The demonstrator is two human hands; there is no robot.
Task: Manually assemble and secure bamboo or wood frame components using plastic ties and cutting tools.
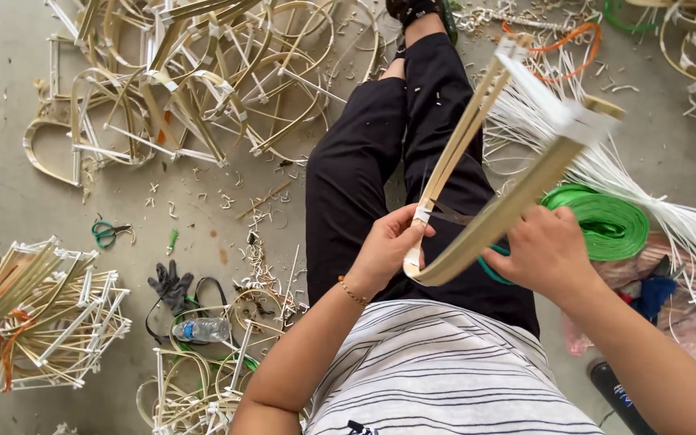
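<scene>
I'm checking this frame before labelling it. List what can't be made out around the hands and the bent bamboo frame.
- Head view: the right hand covers what it grips, perhaps a blade against the bamboo frame.
- The left hand fingers hide the frame's taped bend.
- The green tape roll is partly behind the right hand.
- The scissors are too small for detail.

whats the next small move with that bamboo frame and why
Probably snip the loose end of the white binding. The left hand pinches the bent bamboo frame at its curved end beside that wrap, and the right hand steadies the lower strip while a thin dark blade, likely scissors, already points at the wrap.
</scene>
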